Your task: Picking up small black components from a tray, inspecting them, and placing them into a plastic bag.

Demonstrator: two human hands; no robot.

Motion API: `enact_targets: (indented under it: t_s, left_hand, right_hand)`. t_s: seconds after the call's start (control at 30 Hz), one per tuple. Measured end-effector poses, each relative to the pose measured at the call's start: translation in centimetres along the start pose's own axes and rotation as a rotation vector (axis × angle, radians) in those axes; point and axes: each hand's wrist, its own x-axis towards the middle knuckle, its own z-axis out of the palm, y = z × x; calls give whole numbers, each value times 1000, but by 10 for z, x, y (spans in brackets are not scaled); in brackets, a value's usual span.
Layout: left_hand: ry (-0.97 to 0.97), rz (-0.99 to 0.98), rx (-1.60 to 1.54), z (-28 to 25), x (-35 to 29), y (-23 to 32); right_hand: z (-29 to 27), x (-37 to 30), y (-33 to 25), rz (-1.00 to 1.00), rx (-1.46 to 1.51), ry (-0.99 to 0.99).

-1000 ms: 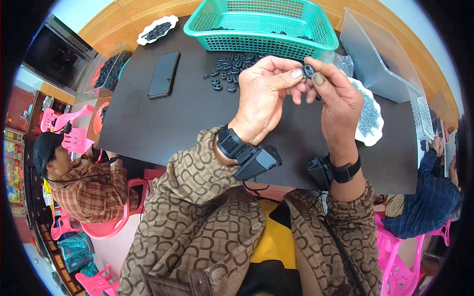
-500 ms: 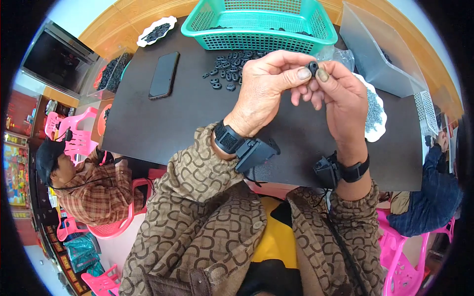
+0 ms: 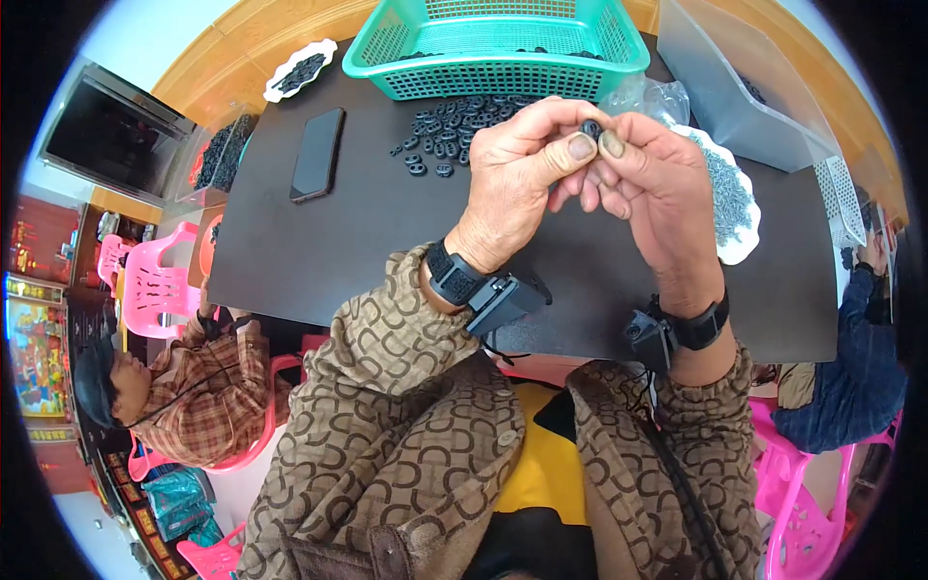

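Between both thumbs and forefingers I pinch a small black cord lock, an oval piece, above the far middle of the dark table. My left hand grips it from the left, its fingers curled underneath. From the right my right hand closes on the same piece, its thumb beside the left thumb. Beyond my left hand lies a loose pile of black cord locks, many showing two holes. Close to the right hand is a white scalloped dish of tiny grey metal parts, partly covered by that hand.
A green basket with some black pieces stands at the back. Beside it are a clear plastic bag and a translucent bin. A phone and a white dish of black parts lie left. People sit at both sides.
Both hands have shifted slightly left in view with the cord lock, which is turned a little and sits deeper between the fingertips. The whole view has tilted slightly.
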Motion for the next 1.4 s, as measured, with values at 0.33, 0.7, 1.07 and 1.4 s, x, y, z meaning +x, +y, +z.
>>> enact_targets:
  t_s: [0.33, 0.7, 1.07, 1.4]
  left_hand:
    - [-10, -169, -221, -2, -20, 22]
    - [67, -291, 1213, -128, -29, 30]
    - [-156, -345, 1558, -112, -65, -2]
    - [-126, -167, 1461, -116, -61, -5]
  right_hand:
    - [16, -25, 5, 4, -79, 74]
    - [-223, 18, -170, -211, -1164, 541]
    - [-62, -79, -42, -38, -1393, 254]
    - [-81, -87, -41, -24, -1257, 222]
